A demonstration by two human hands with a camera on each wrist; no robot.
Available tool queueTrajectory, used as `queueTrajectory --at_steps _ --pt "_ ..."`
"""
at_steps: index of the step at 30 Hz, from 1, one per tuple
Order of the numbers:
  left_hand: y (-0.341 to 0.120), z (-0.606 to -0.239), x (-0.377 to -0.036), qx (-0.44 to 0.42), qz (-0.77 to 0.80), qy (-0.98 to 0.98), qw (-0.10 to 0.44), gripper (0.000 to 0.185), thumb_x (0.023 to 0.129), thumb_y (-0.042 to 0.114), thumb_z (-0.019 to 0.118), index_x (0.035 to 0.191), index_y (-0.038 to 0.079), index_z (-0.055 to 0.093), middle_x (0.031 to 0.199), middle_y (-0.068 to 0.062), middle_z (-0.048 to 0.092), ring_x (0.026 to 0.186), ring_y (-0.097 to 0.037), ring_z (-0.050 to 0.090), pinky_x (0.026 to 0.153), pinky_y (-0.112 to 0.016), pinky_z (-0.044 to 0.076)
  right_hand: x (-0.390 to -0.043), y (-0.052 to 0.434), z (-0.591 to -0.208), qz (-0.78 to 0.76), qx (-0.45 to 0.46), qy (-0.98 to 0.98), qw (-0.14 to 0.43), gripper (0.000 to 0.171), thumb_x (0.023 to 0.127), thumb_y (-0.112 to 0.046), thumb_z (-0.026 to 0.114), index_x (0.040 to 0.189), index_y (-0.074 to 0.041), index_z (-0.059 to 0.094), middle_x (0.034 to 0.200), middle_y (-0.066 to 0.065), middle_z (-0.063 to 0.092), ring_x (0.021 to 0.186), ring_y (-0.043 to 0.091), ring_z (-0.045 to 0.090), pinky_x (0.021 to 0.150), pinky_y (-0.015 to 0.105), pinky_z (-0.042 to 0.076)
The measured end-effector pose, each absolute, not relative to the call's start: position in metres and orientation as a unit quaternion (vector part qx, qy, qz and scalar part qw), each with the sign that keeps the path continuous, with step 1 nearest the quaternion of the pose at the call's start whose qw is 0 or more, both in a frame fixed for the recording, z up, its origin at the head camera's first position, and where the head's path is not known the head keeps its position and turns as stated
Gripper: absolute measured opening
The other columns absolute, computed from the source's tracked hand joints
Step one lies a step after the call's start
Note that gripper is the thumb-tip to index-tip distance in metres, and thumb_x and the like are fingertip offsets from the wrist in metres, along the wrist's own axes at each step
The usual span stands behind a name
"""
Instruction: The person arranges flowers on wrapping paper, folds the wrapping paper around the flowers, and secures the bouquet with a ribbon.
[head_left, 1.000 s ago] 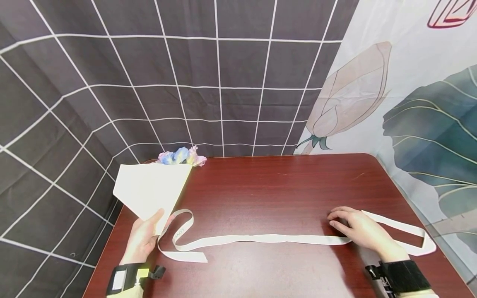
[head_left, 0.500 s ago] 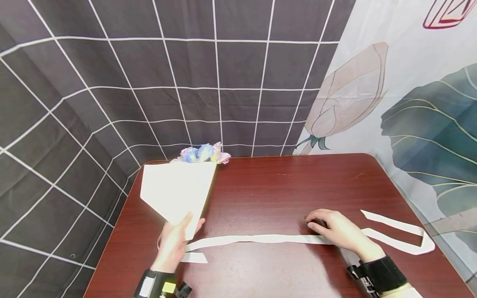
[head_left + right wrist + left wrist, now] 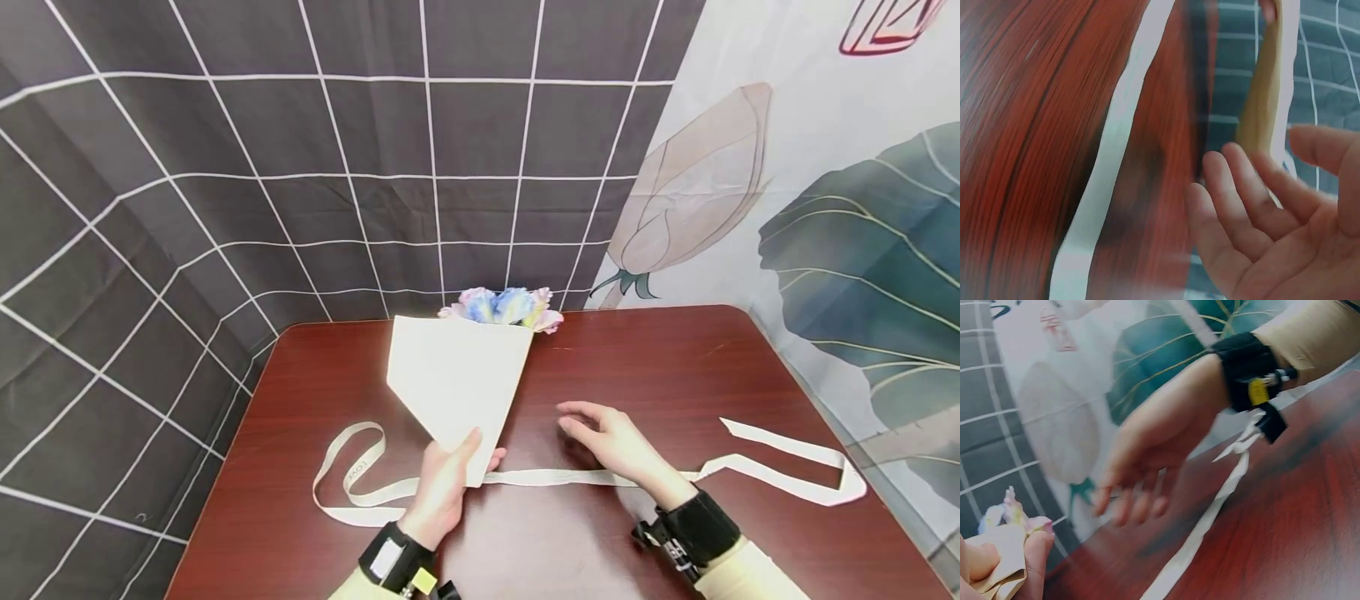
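Open right hand above a ribbon on red wood

The right hand (image 3: 1279,231) hangs palm-up with relaxed fingers (image 3: 1235,181), holding nothing; left of them a pale ribbon (image 3: 1116,144) lies along the blurred table (image 3: 1022,125), and a cream paper edge (image 3: 1266,81) rises just beyond the fingertips.

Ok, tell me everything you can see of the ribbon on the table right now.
The ribbon is a long, flat, cream band, fabric by the look, lying loose across the dark red table. Its left end curls into a loop with small printed letters; its right end folds back into a narrow V. The paper-wrapped bouquet, held by the left hand, crosses over it; the right hand hovers just above.
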State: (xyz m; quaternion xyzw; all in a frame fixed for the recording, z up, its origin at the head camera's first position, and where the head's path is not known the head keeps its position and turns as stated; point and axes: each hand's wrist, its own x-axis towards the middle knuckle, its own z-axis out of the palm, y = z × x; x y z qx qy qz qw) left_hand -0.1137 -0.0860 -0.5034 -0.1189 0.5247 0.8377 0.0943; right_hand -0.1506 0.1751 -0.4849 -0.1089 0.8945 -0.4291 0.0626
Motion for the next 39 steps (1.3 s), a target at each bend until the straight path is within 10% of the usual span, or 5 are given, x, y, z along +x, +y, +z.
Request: queueTrajectory --at_steps 11,21,39 --pt "-0.042 -0.502 -0.128 -0.096 0.845 0.516 0.105 0.038 0.092 0.022 0.063 0.118 -0.004 0.055 0.103 -0.022 0.068 0.082 -0.029 0.071 0.074 -0.036 0.056 -0.159 0.123 -0.480 -0.649 -0.021 0.742 0.164 0.054 0.093 -0.038 0.060 0.137 -0.010 0.045 0.121 0.012 0.062 0.109 0.024 0.061 0.089 0.040 0.051" --pt "-0.022 -0.500 -0.125 -0.063 0.846 0.512 0.136 0.035 0.092 0.022 0.062 0.118 -0.001 0.055 0.094 -0.020 0.069 0.077 -0.027 0.071 0.071 -0.037 0.057 -0.172 0.117 -0.506 -0.753 0.026 0.618 0.224 0.045 0.088 -0.039 0.065 0.116 -0.004 0.059 0.095 0.004 0.071 0.075 0.012 0.065 0.065 0.029 0.052" --pt "-0.027 -0.508 -0.123 -0.050 0.839 0.509 0.187 0.057 0.099 0.047 0.041 0.121 -0.004 0.054 0.097 -0.018 0.069 0.079 -0.027 0.071 0.068 -0.032 0.057 -0.168 0.118 -0.500 -0.747 0.089 0.639 0.158 0.043 0.081 -0.028 0.075 0.111 -0.001 0.063 0.096 0.005 0.070 0.086 0.017 0.064 0.078 0.030 0.051"
